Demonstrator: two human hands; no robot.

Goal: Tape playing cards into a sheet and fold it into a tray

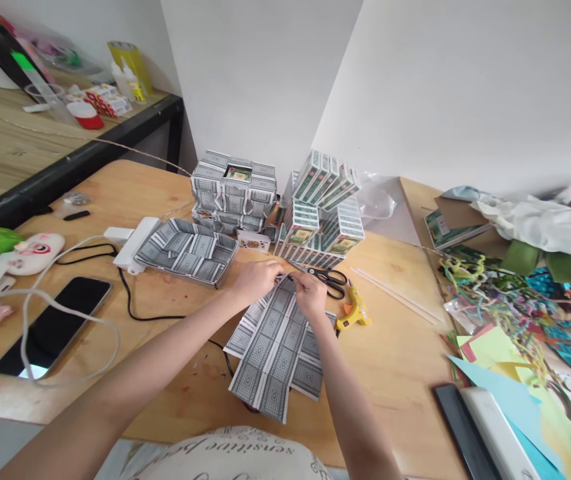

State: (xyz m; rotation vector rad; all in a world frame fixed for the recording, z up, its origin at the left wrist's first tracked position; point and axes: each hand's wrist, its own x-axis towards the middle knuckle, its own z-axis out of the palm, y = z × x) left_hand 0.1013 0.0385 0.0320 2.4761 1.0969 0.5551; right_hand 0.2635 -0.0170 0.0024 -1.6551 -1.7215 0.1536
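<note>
A panel of joined playing cards (270, 343), grey patterned backs up, lies lengthwise in front of me on the table. My left hand (256, 280) is closed, its fingertips pinched at the panel's far left edge. My right hand (310, 293) is closed on the same far end, thumb and fingers pressed together. A small dark bit shows between the hands, too small to name. Black-handled scissors (332, 280) lie just beyond my right hand. To the right of it is a yellow hot glue gun (356, 310).
A card-covered tray (215, 277) and a card-covered box (235, 190) stand beyond my left hand. Stacked card boxes (322, 213) rise at the back. Glue sticks (398, 297) lie right. A phone (55, 327), cables and a power strip (138, 247) occupy the left; coloured paper (505, 380), the right.
</note>
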